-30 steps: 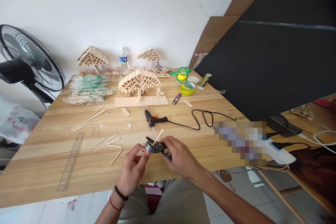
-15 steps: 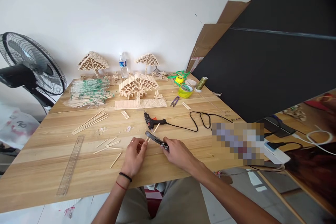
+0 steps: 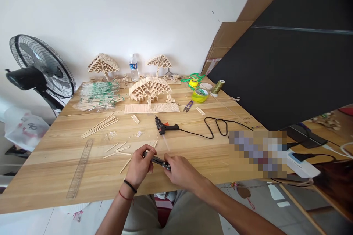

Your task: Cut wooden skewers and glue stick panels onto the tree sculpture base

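While the right hand (image 3: 180,170) grips the dark pliers (image 3: 158,161) at the frame's lower centre, the left hand (image 3: 141,164) pinches a thin stick (image 3: 155,144) by their head. A glue gun (image 3: 164,127) lies above them.

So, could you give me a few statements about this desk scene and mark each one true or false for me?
1. The right hand grips the handles of a dark plier-like tool. True.
2. The left hand holds the glue gun. False: the glue gun lies on the table, and the left hand's fingers are at the head of the tool.
3. A clear ruler lies on the table, to the left of both hands. True.
4. The water bottle lies on its side. False: it stands upright near the wall.
5. The fan is on the left side of the picture. True.
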### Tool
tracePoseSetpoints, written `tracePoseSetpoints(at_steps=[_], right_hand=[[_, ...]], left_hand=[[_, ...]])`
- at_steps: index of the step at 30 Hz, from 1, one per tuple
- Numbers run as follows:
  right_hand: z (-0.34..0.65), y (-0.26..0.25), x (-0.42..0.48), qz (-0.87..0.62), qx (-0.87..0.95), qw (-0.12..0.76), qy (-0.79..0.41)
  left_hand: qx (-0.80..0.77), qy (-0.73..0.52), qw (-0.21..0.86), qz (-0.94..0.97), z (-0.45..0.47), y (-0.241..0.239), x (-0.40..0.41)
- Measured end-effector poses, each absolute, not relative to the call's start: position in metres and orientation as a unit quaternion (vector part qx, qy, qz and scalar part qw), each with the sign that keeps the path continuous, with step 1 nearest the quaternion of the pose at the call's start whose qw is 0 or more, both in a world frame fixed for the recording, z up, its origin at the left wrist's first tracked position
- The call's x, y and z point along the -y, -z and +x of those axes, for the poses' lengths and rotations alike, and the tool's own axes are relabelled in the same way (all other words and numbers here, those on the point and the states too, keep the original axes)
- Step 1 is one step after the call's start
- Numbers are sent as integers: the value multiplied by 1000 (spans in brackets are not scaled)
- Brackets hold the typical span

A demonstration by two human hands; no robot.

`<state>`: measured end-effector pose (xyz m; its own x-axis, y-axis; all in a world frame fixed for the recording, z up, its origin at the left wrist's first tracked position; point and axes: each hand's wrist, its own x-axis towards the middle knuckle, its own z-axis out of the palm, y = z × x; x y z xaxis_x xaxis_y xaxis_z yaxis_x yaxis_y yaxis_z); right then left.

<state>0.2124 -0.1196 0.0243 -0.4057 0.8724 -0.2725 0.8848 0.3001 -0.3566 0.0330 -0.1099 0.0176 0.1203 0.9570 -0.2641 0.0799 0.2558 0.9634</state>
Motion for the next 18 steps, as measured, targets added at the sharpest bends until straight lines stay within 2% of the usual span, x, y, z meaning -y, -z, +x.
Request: tracePoseSetpoints(at_steps=[8, 11, 13, 18], right_hand=[[200, -21, 122, 534, -814, 42, 225], [200, -17, 124, 523, -825, 40, 209], [204, -13, 125, 515, -832, 33, 201], [219, -3, 123, 532, -813, -33, 233]], left_hand=[[-556, -370, 578, 470, 18, -14, 118], [-567, -373, 545, 493, 5, -12, 116], [-594, -375, 484, 522, -9, -10, 114], [-646, -346, 239, 637, -47, 2, 109]])
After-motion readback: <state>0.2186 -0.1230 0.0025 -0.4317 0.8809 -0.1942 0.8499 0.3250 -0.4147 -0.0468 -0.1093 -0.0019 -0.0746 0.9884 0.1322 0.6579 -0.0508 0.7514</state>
